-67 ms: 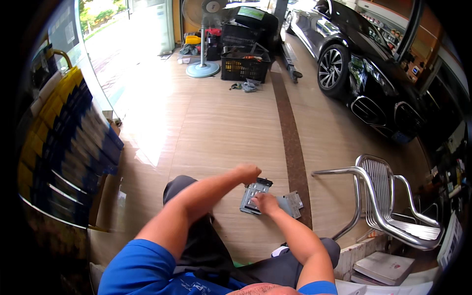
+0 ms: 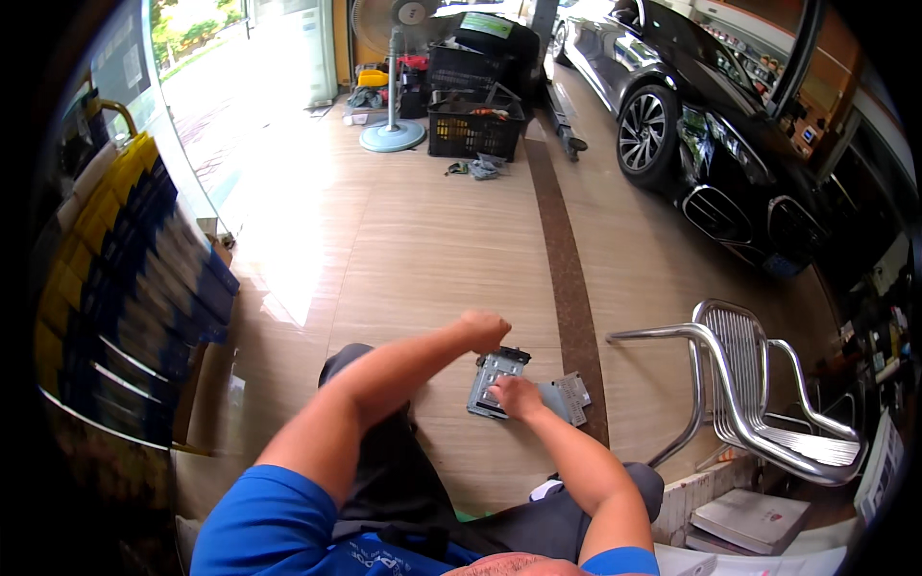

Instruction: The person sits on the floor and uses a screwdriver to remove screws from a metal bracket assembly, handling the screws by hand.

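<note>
A grey metal box-shaped device [image 2: 483, 399] with cut-outs on top and a black strip along its far edge lies on the floor before me. My right hand [image 2: 519, 396] is closed on its right side, fingers bent over the top. Just above the far left corner, my left hand [image 2: 484, 332] is curled into a fist-like grip; whatever it may hold is hidden. Right of the device lies a flat metal plate [image 2: 554, 396], partly behind my right hand, with a pale labelled piece [image 2: 574, 392] at its far end.
A chrome chair [image 2: 740, 384] stands at the right, near a black car [image 2: 691, 125]. Ahead are a pedestal fan [image 2: 392, 130] and a black crate [image 2: 475, 132]. A rack of blue and yellow packages [image 2: 125, 259] is at the left; a thick book [image 2: 749, 520] lies low right.
The view has shifted very slightly. Both hands stay practically in the same places at the device.
</note>
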Demonstrator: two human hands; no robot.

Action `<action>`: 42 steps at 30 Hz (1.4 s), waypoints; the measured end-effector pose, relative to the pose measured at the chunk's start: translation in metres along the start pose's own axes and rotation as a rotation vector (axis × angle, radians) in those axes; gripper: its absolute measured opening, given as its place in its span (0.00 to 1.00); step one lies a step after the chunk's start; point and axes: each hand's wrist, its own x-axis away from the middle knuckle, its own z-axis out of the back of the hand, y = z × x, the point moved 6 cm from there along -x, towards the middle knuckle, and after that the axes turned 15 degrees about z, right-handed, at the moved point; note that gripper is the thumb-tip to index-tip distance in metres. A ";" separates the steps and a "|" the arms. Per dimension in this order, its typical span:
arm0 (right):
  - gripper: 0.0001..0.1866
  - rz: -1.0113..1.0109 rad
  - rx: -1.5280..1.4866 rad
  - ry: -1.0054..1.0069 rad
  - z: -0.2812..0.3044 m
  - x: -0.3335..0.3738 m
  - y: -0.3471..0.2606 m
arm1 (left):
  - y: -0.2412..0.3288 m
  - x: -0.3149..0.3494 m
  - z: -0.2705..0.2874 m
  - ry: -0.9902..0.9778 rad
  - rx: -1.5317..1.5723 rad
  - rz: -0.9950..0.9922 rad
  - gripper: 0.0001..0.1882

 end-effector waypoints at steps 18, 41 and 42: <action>0.15 0.081 -0.125 0.019 -0.018 -0.019 0.003 | -0.016 -0.021 -0.052 -0.263 -0.071 -0.159 0.21; 0.15 0.135 -0.254 0.096 -0.016 -0.004 -0.008 | -0.009 -0.013 -0.026 -0.165 0.058 -0.096 0.21; 0.15 0.129 -0.255 0.091 -0.015 -0.005 -0.009 | -0.011 -0.014 -0.027 -0.165 0.058 -0.095 0.21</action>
